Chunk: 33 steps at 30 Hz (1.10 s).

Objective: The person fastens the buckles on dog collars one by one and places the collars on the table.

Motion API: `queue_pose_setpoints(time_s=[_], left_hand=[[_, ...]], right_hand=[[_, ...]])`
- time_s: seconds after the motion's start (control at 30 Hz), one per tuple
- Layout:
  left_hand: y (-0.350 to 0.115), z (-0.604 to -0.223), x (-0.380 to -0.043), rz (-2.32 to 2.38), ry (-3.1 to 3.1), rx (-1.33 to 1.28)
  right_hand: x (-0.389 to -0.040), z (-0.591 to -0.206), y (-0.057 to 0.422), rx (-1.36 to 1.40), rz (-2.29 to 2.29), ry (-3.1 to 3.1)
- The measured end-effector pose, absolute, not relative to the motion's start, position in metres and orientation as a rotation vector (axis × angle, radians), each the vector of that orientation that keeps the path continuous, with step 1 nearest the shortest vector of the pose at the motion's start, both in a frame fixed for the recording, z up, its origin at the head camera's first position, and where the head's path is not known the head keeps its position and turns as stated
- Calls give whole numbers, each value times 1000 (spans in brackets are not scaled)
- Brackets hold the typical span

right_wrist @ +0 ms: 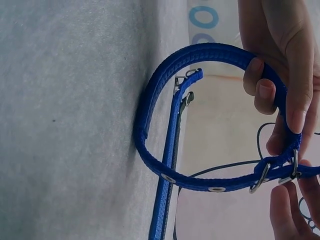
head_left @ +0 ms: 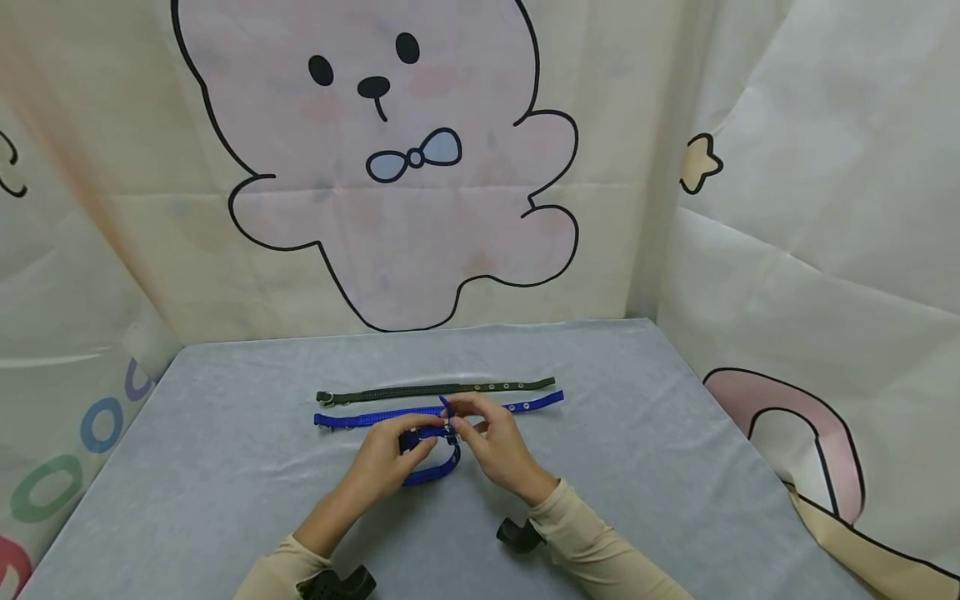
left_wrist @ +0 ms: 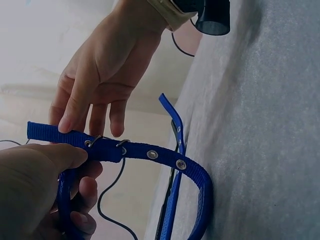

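A blue collar [head_left: 431,476] with metal eyelets is bent into a round loop, held just above the table between both hands. My left hand [head_left: 382,458] grips its padded band close to the buckle [right_wrist: 295,161], with fingers curled round the strap. My right hand [head_left: 491,444] pinches the free tail, thumb in front and fingers behind, as the left wrist view shows. The tail runs through the buckle, and a D-ring [right_wrist: 260,178] sits beside it on the strap. Behind the hands lies a second blue collar [head_left: 536,403], stretched out straight and partly hidden by them.
Beyond that one, a dark green collar [head_left: 420,391] lies straight and nearly parallel to it. Grey-blue cloth covers the table [head_left: 637,483]. Printed curtains [head_left: 600,250] hang at the back and on both sides. Each wrist wears a black camera [head_left: 519,536].
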State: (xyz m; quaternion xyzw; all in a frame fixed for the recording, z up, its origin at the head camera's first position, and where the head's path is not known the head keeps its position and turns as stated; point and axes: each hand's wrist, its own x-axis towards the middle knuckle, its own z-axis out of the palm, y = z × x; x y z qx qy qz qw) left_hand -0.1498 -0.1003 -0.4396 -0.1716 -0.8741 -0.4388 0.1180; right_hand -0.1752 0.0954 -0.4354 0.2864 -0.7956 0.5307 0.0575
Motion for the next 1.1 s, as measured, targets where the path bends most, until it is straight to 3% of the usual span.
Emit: queue_pose_setpoints(time_s=[0.67,1.1], left_hand=[[-99,-437,-147,-1429,-2553,-387],[-100,-438,-149,-1438,-2511,-475]], right_hand=[[-171,-433,96,930,1583,-2431],[-171,-434,95,953,1565,-2460]])
